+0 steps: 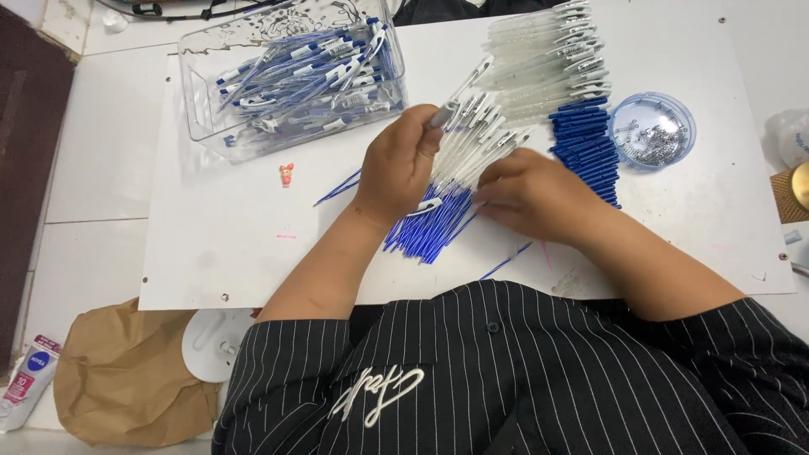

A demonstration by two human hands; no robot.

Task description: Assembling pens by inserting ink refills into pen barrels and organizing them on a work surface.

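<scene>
White work board under everything. Blue ink refills fanned near centre; frosted translucent pen barrels far right, dark blue pen caps just beside. Clear plastic bin far left, full of blue-and-white pens. Pale blue round tub, silvery springs inside. Tiny pink-and-red figurine. Black shirt, thin white pinstripes. Brown paper bag near left.

white-pink tube, perhaps crumpled brown bag

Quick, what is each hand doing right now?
Left hand: closed around a white pen barrel, lifted.
Right hand: fingers down on the fanned pen parts; grip cannot be told.
</scene>
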